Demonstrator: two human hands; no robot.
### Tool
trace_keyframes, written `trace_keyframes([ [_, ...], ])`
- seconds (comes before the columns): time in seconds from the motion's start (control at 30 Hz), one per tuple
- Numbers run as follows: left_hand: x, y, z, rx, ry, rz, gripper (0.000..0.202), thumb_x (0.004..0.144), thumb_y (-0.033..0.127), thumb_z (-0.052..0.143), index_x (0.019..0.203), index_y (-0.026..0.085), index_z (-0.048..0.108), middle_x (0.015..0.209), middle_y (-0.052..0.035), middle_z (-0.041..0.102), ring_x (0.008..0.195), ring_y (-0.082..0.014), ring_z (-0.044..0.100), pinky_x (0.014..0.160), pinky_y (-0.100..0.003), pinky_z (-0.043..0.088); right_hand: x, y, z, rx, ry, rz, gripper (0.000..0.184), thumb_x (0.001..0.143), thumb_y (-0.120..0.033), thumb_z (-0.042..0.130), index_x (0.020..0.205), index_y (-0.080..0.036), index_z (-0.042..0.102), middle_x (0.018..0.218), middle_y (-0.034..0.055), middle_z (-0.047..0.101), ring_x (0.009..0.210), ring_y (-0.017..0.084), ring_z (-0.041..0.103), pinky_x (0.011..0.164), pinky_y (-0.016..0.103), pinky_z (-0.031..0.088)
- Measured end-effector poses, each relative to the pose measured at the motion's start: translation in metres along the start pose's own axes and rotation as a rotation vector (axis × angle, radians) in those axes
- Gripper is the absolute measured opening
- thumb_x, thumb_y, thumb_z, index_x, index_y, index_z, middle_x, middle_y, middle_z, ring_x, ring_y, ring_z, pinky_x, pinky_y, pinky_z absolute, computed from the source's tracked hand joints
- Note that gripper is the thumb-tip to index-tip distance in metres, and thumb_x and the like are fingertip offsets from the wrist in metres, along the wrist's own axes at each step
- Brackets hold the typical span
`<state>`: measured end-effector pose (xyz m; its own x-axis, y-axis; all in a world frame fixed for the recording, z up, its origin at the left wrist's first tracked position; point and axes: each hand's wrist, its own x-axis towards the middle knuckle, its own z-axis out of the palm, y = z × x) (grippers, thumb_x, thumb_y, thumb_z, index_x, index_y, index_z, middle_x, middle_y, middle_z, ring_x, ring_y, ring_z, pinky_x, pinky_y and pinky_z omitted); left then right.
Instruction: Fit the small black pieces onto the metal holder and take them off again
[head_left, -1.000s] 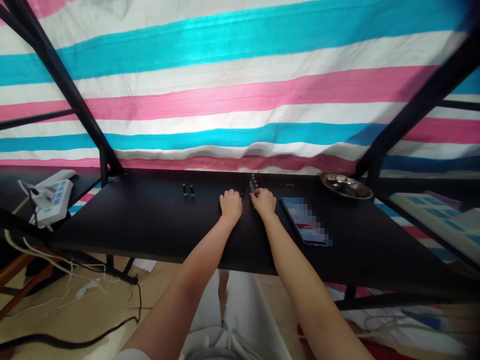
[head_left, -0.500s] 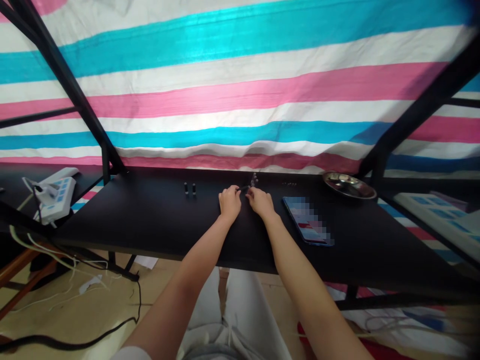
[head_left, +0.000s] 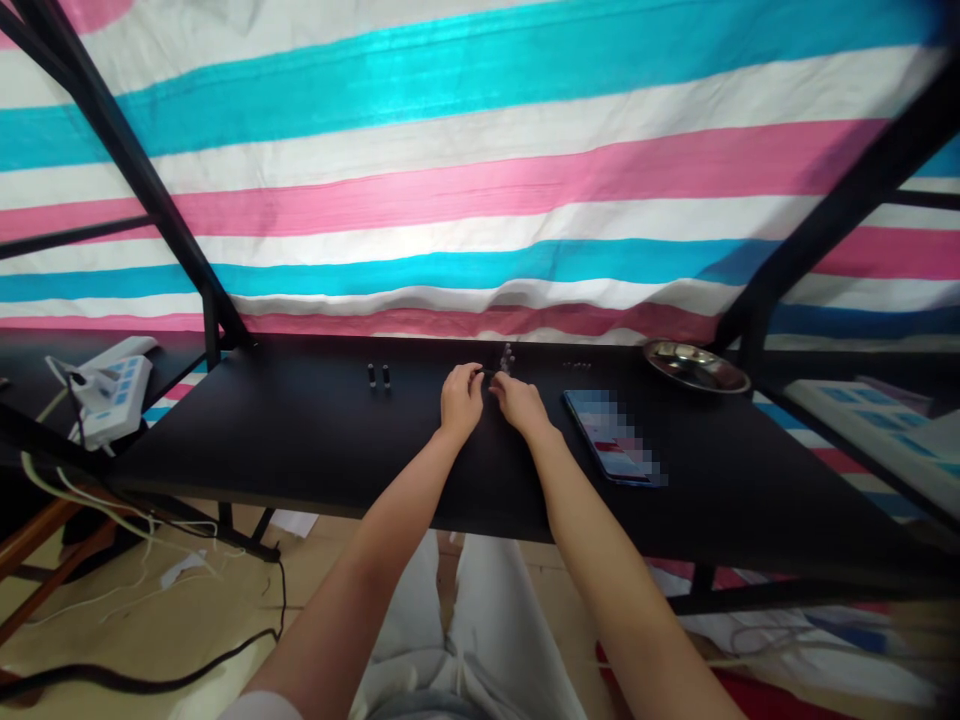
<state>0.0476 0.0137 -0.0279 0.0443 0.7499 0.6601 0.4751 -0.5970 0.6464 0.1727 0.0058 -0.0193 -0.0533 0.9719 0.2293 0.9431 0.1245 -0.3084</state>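
My left hand (head_left: pixel 460 398) and my right hand (head_left: pixel 520 402) meet near the middle of the black table, fingertips almost touching. Both are closed in a pinch around a small dark rod-like piece (head_left: pixel 487 373) that spans the gap between them; its exact kind is too small to make out. Just beyond my right fingertips is a cluster of small silvery pieces (head_left: pixel 508 356). Off to the left, two short dark cylinders with light ends (head_left: pixel 371 376) stand side by side on the tabletop.
Right of my right hand lies a phone (head_left: pixel 611 440). Behind it are several tiny pieces (head_left: pixel 577 365) in a row and a round metal dish (head_left: pixel 697 367). Black frame bars (head_left: pixel 165 240) rise at both sides before a striped sheet (head_left: pixel 480 180). Power strips (head_left: pixel 120 395) sit at far left.
My left hand has turned slightly, its fingers shifting a little up and more upright around the dark piece. My right hand stays nearly in place.
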Motion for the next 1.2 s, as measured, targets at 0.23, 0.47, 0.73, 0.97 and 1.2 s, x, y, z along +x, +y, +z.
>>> trace_keyframes([
  [0.23,-0.003,0.009,-0.005,-0.053,0.047,0.016,0.020,0.088,0.027,0.038,0.095,0.018,0.054,0.083,-0.0049,0.057,0.073,-0.0130,0.053,0.074,-0.028,0.045,-0.002,-0.001,0.002,0.036,0.061,-0.050,0.019,0.088,-0.018,0.037,0.099,-0.020,0.053,0.096,0.0087,0.066,0.083,0.018,0.060,0.067,0.024,0.036],
  [0.47,-0.005,0.014,-0.007,-0.064,0.063,0.037,0.021,0.088,0.030,0.038,0.094,0.018,0.054,0.079,-0.0040,0.055,0.069,-0.0121,0.051,0.071,-0.027,0.044,-0.007,-0.009,-0.003,0.087,0.099,-0.090,0.022,0.088,-0.018,0.034,0.097,-0.019,0.053,0.091,0.0088,0.066,0.076,0.017,0.059,0.062,0.023,0.035],
  [0.73,-0.006,0.015,-0.006,-0.056,0.060,0.023,0.022,0.088,0.032,0.040,0.096,0.017,0.055,0.079,-0.0036,0.054,0.068,-0.0111,0.050,0.069,-0.025,0.045,-0.007,-0.015,-0.004,0.052,0.090,-0.146,0.021,0.088,-0.018,0.031,0.095,-0.017,0.051,0.088,0.0093,0.065,0.073,0.018,0.058,0.062,0.024,0.032],
  [0.97,-0.005,0.015,-0.007,-0.047,-0.002,-0.040,0.017,0.084,0.028,0.046,0.091,0.018,0.057,0.075,-0.0018,0.056,0.064,-0.0100,0.049,0.064,-0.023,0.044,-0.009,-0.018,-0.005,0.031,0.101,-0.158,0.019,0.087,-0.021,0.035,0.092,-0.015,0.053,0.086,0.0105,0.065,0.069,0.018,0.057,0.060,0.025,0.031],
  [1.2,-0.003,0.005,-0.003,-0.075,-0.122,-0.199,0.011,0.078,0.024,0.051,0.084,0.017,0.057,0.064,0.0025,0.053,0.058,-0.0084,0.047,0.060,-0.021,0.042,-0.009,-0.014,0.000,0.047,0.079,-0.091,0.017,0.085,-0.025,0.041,0.085,-0.018,0.056,0.080,0.0083,0.065,0.069,0.017,0.057,0.058,0.024,0.031],
])
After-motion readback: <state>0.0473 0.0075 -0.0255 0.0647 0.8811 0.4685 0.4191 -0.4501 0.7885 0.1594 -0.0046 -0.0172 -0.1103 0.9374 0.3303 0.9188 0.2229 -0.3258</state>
